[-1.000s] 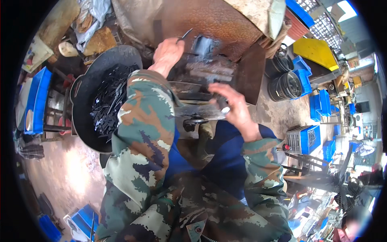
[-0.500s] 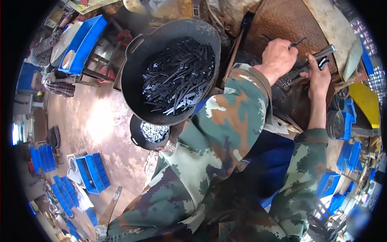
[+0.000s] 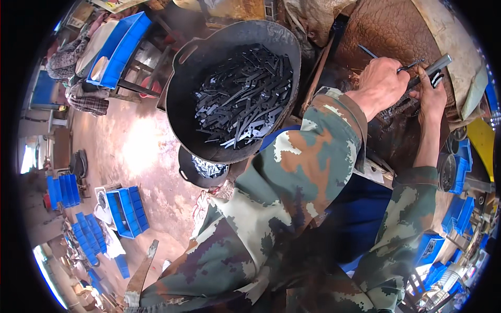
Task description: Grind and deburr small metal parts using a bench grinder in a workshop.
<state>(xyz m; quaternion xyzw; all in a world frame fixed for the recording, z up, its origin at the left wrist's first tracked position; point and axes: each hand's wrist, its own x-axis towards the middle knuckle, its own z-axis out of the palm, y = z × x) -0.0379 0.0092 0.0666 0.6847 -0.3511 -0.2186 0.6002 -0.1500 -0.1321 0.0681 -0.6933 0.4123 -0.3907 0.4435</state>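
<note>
At the upper right, my left hand (image 3: 383, 83) is closed on a slim dark metal blank (image 3: 368, 51), whose two ends stick out on either side of my fist. Beside it, my right hand (image 3: 430, 101) is closed, with some small dark and shiny strips (image 3: 437, 80) showing at its fingers; their kind is unclear. A silver round bar (image 3: 439, 63) slants past my right thumb; whether I grip it too is hidden. Small orange specks like sparks show left of my left hand. A large black pan (image 3: 180, 104) of flat dark metal blanks (image 3: 245, 94) stands left of my arm.
A brown, crusted leathery sheet (image 3: 386, 31) lies beyond my hands. Below the large pan sits a smaller black pan (image 3: 190, 175) of shiny pieces. Blue bins (image 3: 128, 211) stand on the floor at left, more at right. Someone in patterned sleeves (image 3: 65, 62) is at upper left.
The whole view has shifted rightward. My left hand has come closer to my right hand, the blank in it now shows at both ends, and orange specks have appeared.
</note>
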